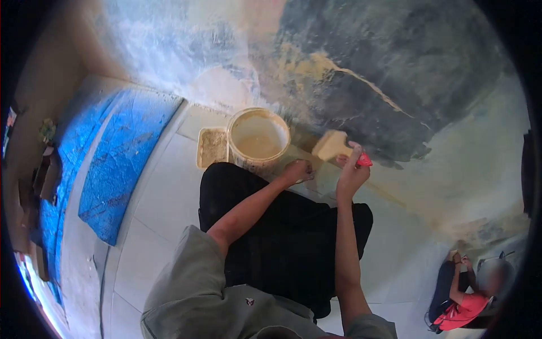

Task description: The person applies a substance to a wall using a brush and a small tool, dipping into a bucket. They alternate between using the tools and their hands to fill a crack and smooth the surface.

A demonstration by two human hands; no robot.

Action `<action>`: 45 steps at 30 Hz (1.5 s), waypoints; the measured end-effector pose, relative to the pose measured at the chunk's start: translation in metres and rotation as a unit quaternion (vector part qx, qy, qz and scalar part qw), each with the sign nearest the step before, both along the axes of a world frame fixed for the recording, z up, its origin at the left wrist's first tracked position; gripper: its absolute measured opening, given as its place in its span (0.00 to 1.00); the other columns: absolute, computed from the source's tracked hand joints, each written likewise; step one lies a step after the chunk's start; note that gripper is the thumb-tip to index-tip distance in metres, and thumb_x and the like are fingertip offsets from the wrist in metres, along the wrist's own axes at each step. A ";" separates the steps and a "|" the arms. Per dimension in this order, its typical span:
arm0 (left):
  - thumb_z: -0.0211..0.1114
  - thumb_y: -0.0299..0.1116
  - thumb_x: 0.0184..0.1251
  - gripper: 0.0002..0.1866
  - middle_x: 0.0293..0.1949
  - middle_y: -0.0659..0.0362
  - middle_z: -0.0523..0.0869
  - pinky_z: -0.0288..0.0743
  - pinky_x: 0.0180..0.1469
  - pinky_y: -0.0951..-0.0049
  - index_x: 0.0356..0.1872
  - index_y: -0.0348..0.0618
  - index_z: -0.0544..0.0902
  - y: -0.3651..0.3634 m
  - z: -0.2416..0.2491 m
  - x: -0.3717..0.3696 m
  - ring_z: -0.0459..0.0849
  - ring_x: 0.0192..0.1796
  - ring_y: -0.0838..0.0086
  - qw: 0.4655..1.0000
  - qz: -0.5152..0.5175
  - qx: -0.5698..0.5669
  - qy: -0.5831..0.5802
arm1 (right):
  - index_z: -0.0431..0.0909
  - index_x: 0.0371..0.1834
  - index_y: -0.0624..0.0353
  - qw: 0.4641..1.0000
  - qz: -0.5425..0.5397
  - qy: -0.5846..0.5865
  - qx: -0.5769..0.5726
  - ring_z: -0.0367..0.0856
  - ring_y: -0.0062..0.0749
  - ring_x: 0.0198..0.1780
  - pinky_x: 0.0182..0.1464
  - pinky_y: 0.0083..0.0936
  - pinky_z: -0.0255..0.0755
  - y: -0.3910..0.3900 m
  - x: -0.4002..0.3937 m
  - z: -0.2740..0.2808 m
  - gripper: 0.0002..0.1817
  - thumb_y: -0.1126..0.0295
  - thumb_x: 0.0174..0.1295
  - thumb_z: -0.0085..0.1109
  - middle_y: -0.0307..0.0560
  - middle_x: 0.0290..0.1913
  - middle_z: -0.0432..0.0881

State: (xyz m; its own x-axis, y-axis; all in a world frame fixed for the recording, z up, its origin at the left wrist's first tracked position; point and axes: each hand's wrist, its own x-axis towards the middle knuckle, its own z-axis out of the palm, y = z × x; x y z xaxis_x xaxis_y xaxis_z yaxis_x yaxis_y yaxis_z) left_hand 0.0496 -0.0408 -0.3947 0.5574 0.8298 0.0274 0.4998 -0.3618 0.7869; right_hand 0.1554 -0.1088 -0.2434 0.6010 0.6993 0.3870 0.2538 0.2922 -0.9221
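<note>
My right hand (353,176) is wrapped round the red handle of a wide, cream-coloured paintbrush (332,146), its head pointing left in front of the wall. Curled in a loose fist, my left hand (297,171) is near my knee, beside the bucket, with nothing showing in its fingers. A round bucket (232,141) stands close to the foot of the wall and contains pale beige liquid. Against its left side sits a small rectangular tray (200,148) with a rough brown material in it.
The wall (389,62) has a large dark grey patch with a tan streak. A blue sheet (127,164) covers ground at the left, beyond the pale tiled floor (149,243). At the lower right sits another person (471,308) in a red shirt.
</note>
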 end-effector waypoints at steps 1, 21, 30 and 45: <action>0.64 0.38 0.53 0.15 0.32 0.48 0.82 0.73 0.42 0.61 0.35 0.36 0.79 -0.001 0.000 0.000 0.82 0.38 0.59 0.999 -0.011 -0.020 -0.033 | 0.79 0.37 0.65 1.000 0.006 -0.001 -0.009 0.78 0.20 0.28 0.32 0.20 0.75 0.004 -0.013 0.002 0.16 0.62 0.69 0.48 0.42 0.32 0.80; 0.66 0.36 0.49 0.15 0.32 0.48 0.84 0.76 0.39 0.62 0.36 0.37 0.80 0.003 0.020 -0.001 0.84 0.35 0.60 0.976 0.036 -0.039 -0.212 | 0.80 0.44 0.55 0.927 0.053 -0.352 -0.120 0.82 0.28 0.39 0.38 0.24 0.75 0.020 -0.023 -0.039 0.09 0.72 0.60 0.56 0.43 0.36 0.82; 0.61 0.31 0.62 0.10 0.28 0.56 0.81 0.75 0.30 0.75 0.38 0.34 0.76 0.015 -0.012 -0.001 0.81 0.30 0.76 0.900 0.118 -0.226 -0.355 | 0.79 0.39 0.63 0.888 0.189 -0.281 -0.312 0.80 0.26 0.28 0.32 0.23 0.73 0.033 0.028 -0.132 0.09 0.71 0.59 0.55 0.44 0.26 0.82; 0.62 0.35 0.62 0.13 0.30 0.58 0.80 0.73 0.31 0.78 0.39 0.34 0.76 0.023 -0.002 -0.004 0.79 0.31 0.78 0.888 0.062 -0.313 -0.332 | 0.77 0.34 0.62 0.862 0.294 0.164 -0.380 0.81 0.23 0.32 0.38 0.19 0.76 0.034 0.034 -0.097 0.06 0.74 0.54 0.63 0.42 0.31 0.81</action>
State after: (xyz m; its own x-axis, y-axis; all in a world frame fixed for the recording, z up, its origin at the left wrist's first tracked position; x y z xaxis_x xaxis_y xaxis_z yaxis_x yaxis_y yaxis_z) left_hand 0.0456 -0.0177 -0.3966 0.4947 0.8518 -0.1721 -0.1429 0.2751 0.9507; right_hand 0.1889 -0.0751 -0.3403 0.0467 0.8970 -0.4395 -0.0420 -0.4378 -0.8981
